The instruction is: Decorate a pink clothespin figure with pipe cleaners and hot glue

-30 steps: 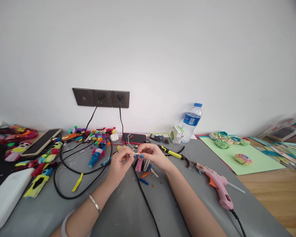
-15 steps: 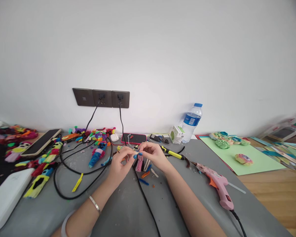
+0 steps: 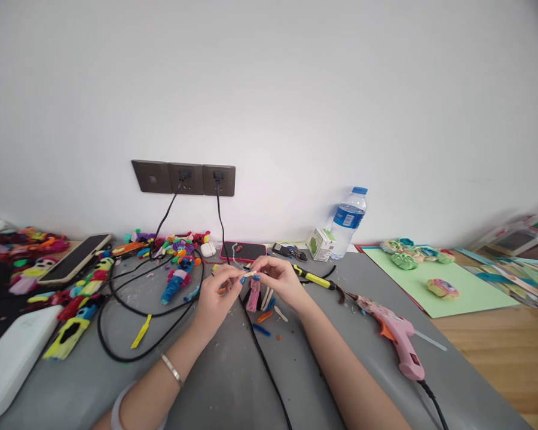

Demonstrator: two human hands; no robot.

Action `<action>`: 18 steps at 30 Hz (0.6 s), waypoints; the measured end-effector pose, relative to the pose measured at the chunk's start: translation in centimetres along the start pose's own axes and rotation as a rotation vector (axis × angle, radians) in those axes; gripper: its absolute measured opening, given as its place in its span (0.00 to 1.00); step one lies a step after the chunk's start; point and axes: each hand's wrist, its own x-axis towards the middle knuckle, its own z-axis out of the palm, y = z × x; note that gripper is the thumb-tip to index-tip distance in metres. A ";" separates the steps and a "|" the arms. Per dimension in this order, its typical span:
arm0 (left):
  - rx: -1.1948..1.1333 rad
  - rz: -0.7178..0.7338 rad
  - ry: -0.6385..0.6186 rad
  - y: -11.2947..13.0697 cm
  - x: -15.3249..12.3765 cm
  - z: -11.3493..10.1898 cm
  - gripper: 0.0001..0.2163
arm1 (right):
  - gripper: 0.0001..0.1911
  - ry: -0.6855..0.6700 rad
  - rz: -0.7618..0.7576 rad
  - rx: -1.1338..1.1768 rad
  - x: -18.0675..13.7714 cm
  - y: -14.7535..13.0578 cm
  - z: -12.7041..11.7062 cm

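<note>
Both hands pinched nearly shut, fingertips almost meeting. Left hand point(image 3: 219, 297) and right hand point(image 3: 280, 282) share a small pale strip point(image 3: 250, 274) between thumbs and fingers, held above the table point(image 3: 224, 388); exact shape too small to tell. Just below: pink bundle point(image 3: 253, 297) lying on the table, orange piece point(image 3: 264, 316) and blue piece point(image 3: 261, 329) near it, black cable point(image 3: 265, 358) running past toward the near edge. Pink glue gun point(image 3: 401, 340) lies well right of the hands. Bottle point(image 3: 348, 224) stands by the wall, carton point(image 3: 321, 244) just beside it.
</note>
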 end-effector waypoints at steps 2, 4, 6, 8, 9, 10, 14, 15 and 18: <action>0.018 0.012 0.006 -0.1 0.0 0.0 0.08 | 0.09 -0.008 -0.004 0.003 0.0 -0.1 0.0; 0.045 0.028 0.016 -0.1 0.0 0.0 0.08 | 0.09 -0.013 -0.007 0.008 0.0 -0.1 0.0; 0.068 0.046 0.023 -0.2 -0.1 0.0 0.07 | 0.10 -0.008 -0.008 0.002 0.0 -0.1 0.0; 0.080 0.057 0.020 -0.2 -0.1 0.0 0.07 | 0.11 0.002 -0.002 -0.016 0.0 -0.1 0.0; 0.080 0.055 0.014 -0.2 -0.1 0.0 0.07 | 0.11 0.009 0.001 -0.027 0.1 0.0 0.0; 0.077 0.047 0.006 -0.2 -0.1 0.0 0.07 | 0.12 0.016 0.004 -0.040 0.1 0.0 0.0; 0.021 -0.032 -0.020 0.0 -0.1 0.1 0.07 | 0.12 0.025 -0.004 -0.086 0.0 0.1 -0.1; 0.001 -0.057 -0.021 0.0 -0.1 0.1 0.06 | 0.12 0.020 -0.006 -0.095 0.0 0.1 -0.1; -0.043 -0.118 -0.014 0.0 -0.1 0.2 0.06 | 0.10 0.012 -0.015 -0.115 -0.1 0.0 -0.1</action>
